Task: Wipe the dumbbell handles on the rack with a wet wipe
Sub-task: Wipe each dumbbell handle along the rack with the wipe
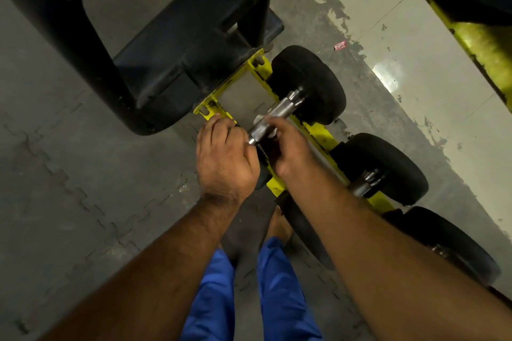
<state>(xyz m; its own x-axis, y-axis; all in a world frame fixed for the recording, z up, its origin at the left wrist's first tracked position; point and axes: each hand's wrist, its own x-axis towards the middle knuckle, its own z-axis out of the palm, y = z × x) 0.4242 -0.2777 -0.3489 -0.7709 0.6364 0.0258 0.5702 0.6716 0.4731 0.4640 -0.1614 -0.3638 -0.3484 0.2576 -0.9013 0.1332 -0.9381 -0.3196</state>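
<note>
Hands are seen nearest, both at the knurled dumbbell handle (273,119) on the yellow rack (321,133). The near end is gripped by the left hand (225,158); a white wipe (273,131) is pinched against the handle by the right hand (288,149). Beyond, the far black head (307,86) may be rolled if the handle is rubbed hard.
</note>
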